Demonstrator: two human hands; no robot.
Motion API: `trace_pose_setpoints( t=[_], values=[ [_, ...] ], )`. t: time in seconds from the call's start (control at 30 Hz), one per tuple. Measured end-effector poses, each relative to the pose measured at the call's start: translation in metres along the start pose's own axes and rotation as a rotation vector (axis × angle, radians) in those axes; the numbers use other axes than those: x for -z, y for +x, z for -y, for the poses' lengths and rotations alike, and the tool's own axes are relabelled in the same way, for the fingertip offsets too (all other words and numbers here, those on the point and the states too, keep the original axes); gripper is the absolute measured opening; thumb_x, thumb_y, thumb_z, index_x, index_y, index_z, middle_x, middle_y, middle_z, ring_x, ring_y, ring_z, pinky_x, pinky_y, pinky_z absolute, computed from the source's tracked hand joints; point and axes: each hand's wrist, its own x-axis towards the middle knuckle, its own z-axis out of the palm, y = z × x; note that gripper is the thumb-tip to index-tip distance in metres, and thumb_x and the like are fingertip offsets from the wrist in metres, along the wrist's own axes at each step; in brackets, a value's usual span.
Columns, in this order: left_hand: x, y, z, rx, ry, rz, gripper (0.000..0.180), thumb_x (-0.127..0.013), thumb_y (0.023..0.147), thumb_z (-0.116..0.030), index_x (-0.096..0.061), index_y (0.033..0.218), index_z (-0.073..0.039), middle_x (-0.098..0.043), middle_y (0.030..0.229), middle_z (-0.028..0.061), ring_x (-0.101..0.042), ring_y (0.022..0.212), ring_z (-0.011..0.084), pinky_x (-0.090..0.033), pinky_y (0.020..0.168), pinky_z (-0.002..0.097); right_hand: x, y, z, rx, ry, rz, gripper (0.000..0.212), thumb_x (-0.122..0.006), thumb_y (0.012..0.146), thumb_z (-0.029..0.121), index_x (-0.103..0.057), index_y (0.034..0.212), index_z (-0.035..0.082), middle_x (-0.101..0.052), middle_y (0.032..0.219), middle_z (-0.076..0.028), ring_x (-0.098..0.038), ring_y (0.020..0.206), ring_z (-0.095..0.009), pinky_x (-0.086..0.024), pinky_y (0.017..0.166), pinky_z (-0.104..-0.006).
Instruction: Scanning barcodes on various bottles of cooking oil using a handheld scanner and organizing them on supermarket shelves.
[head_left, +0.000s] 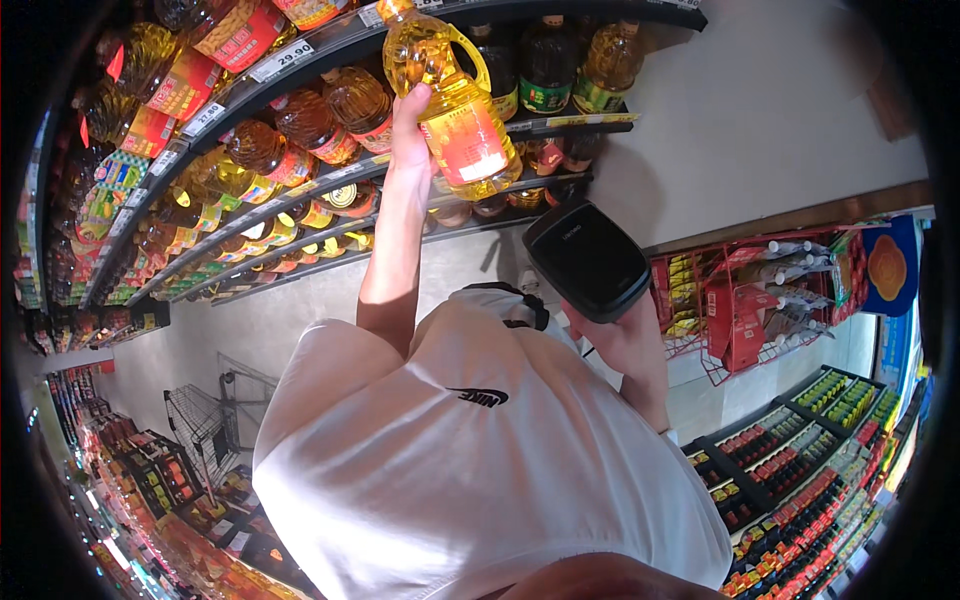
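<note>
My left hand [410,130] is raised to the shelf front and grips a large clear bottle of yellow cooking oil [465,140]. The thumb lies along the bottle's side, while the other fingers are mostly hidden behind it. The bottle leans slightly, its loop handle on the right and a red and orange label facing me. Lower and to the right, my right hand [625,335] is closed under a black handheld device [587,258] with rounded corners and a dark glossy face. Its underside and most of my right fingers are hidden. The bottle and the device are apart.
Curved shelves [330,175] packed with oil bottles run across the upper left. A red wire rack [770,290] with packets stands at the right, above stocked shelves [800,470]. A shopping cart [205,425] stands on the grey floor [270,340] at the left.
</note>
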Motion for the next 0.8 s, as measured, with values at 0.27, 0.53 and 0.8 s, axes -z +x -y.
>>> trace_pose_setpoints(
  t=[0.27,0.53,0.8],
  values=[
    [-0.009,-0.01,-0.002,-0.01,0.022,0.017,0.058,-0.066,0.084,-0.031,-0.049,0.13,-0.001,-0.064,0.112,0.0143,-0.067,0.099,0.027,-0.057,0.086,0.0423,-0.007,-0.01,-0.002,0.004,0.005,-0.078,0.031,-0.067,0.072,0.001,-0.067,0.104,0.001,-0.071,0.094,-0.01,-0.064,0.082,-0.017,-0.052,0.078,-0.0322],
    [-0.014,-0.006,0.001,-0.005,0.004,0.009,0.058,-0.067,0.084,-0.033,-0.05,0.129,-0.001,-0.065,0.11,0.0152,-0.068,0.096,0.0271,-0.058,0.084,0.0424,-0.002,-0.007,0.001,0.015,-0.087,-0.018,0.034,-0.07,0.072,0.001,-0.067,0.105,0.0,-0.071,0.098,-0.013,-0.066,0.088,-0.018,-0.052,0.082,-0.0334],
    [-0.033,0.002,0.0,-0.139,0.18,0.087,0.068,-0.065,0.084,-0.044,-0.046,0.133,-0.001,-0.063,0.117,0.0171,-0.065,0.103,0.0269,-0.055,0.088,0.0407,0.004,-0.007,-0.004,0.148,-0.037,-0.072,0.025,-0.066,0.081,0.0,-0.063,0.105,0.001,-0.064,0.083,-0.001,-0.059,0.066,-0.007,-0.049,0.055,-0.0245]
  ],
)
